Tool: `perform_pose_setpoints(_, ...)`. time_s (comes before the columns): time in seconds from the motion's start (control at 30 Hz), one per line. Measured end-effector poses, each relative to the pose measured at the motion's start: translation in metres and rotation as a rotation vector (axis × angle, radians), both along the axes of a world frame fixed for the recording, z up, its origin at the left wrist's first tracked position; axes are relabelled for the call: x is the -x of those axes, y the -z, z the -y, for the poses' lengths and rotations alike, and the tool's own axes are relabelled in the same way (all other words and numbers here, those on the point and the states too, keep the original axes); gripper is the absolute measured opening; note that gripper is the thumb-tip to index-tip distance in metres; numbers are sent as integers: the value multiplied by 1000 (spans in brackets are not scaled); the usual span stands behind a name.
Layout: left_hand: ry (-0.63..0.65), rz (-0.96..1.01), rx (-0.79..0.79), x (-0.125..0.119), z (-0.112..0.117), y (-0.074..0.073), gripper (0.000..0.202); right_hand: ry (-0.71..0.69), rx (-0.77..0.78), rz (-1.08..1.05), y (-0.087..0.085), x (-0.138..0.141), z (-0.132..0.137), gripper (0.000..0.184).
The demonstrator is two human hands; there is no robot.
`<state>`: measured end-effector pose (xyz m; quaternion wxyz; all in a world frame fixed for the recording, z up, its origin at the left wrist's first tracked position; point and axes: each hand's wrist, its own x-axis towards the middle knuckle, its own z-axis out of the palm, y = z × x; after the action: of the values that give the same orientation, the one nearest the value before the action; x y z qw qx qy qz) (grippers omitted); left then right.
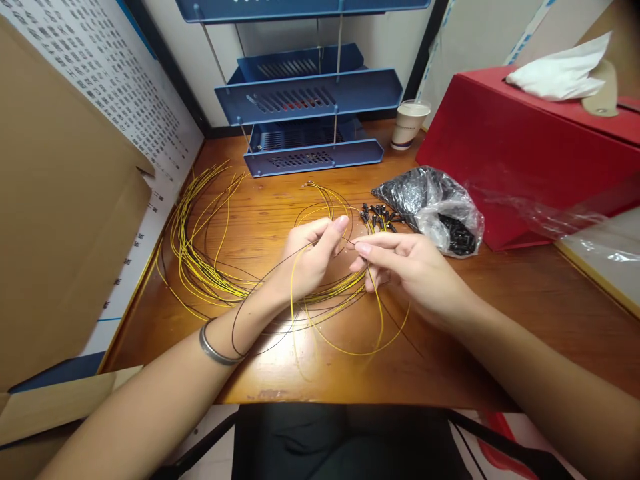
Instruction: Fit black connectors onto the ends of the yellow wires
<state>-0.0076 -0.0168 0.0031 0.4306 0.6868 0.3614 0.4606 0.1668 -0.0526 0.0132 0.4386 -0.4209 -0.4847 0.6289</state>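
Note:
My left hand (315, 257) is closed, its thumb and fingers pinching thin wire near the middle of the table. Just right of it, my right hand (400, 263) pinches a dark strand of wire between thumb and forefinger. A loose yellow wire (381, 313) hangs in loops below both hands. Beneath and left of them lies a coiled bundle of yellow and dark wires (187, 257). Behind my right hand, several wires end in small black connectors (379, 215). The exact grip of my left fingers is partly hidden.
A clear plastic bag (440, 207) of small black parts lies right of the connectors. Beyond it stand a red tissue box (500, 160) and a paper cup (409, 127). A blue tiered rack (310, 100) stands at the back; cardboard (60, 200) rises at left.

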Motion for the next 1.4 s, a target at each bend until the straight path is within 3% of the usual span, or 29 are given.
perform_pose_setpoints(0.33,-276,293,172,4,-19,8,55,-54,145,-132,2,0,-4,21)
perform_pose_setpoints(0.5,-161,229,148,4,-14,3,59,-4,166,-166,5,-1,-7,23)
perform_pose_setpoints(0.63,89,79,56,1,-4,0,53,-14,160,-188,6,2,-6,36)
perform_pose_setpoints(0.77,269,61,91,-1,2,2,46,-41,142,-200,7,4,-4,41)
perform_pose_setpoints(0.83,247,45,77,0,2,2,48,-46,134,-194,7,5,-3,41)
perform_pose_setpoints(1.2,-177,66,-8,-3,-1,6,52,-8,137,-195,6,4,-3,43)
perform_pose_setpoints(1.3,-113,16,-15,-4,2,7,54,12,133,-192,6,5,-4,44)
perform_pose_setpoints(1.4,65,-10,36,-5,4,8,49,11,120,-203,6,6,-3,42)
